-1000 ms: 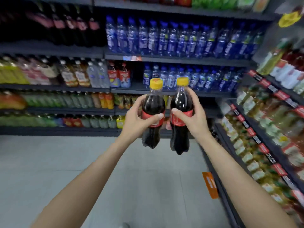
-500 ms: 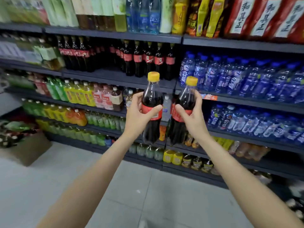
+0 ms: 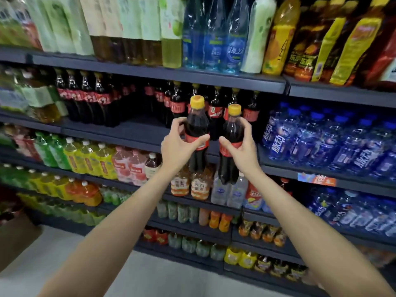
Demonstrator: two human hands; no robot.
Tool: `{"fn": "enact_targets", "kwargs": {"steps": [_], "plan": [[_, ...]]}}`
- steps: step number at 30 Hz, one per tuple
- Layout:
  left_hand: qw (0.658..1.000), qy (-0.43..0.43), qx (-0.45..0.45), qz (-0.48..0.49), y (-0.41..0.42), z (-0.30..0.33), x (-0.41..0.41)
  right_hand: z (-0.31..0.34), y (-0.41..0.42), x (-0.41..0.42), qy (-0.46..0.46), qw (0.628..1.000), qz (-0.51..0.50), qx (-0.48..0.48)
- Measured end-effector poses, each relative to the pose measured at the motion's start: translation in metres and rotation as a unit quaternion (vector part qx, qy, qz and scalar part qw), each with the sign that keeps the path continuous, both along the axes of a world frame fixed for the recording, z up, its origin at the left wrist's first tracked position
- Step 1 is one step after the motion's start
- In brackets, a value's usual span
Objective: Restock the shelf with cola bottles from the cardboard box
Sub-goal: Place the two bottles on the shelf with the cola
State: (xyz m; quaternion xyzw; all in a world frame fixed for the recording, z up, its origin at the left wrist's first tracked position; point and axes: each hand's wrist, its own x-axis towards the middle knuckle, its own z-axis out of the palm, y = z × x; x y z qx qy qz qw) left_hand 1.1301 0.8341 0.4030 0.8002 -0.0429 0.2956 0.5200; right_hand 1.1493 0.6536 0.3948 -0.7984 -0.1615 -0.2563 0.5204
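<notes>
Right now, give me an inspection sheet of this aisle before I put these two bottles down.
Surface: cola shelf has a bare gap left of centre.
Job's things: left cola bottle and right cola bottle, yellow caps, upright, held in front of the shelf.
Clutter: cardboard box on the floor at far left.
Grippers: left hand and right hand each grip a bottle at its red label.
Cables: nothing seen.
Surroundings: blue water bottles to the right; tea and juice above and below.
</notes>
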Motion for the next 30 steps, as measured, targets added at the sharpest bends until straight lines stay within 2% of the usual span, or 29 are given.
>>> {"fn": "enact_targets", "kwargs": {"steps": [4, 13, 20, 26, 30], "plan": [[1.000, -0.001, 0.013, -0.019, 0.014, -0.011, 0.075, -0.006, 0.013, 0.056, -0.013, 0.998, -0.049, -0.028], [0.996, 0.001, -0.032, -0.087, 0.017, -0.026, 0.188, -0.008, 0.034, 0.145, -0.023, 0.994, -0.103, -0.001], [0.996, 0.014, -0.009, -0.087, 0.009, -0.037, 0.226, -0.017, 0.032, 0.180, -0.026, 0.988, -0.153, -0.015], [0.997, -0.005, 0.044, -0.060, 0.005, -0.033, 0.241, -0.018, 0.027, 0.194, 0.031, 0.980, -0.173, -0.097], [0.996, -0.018, 0.077, -0.051, 0.006, -0.035, 0.239, -0.024, 0.030, 0.191, 0.016, 0.975, -0.192, -0.110]]}}
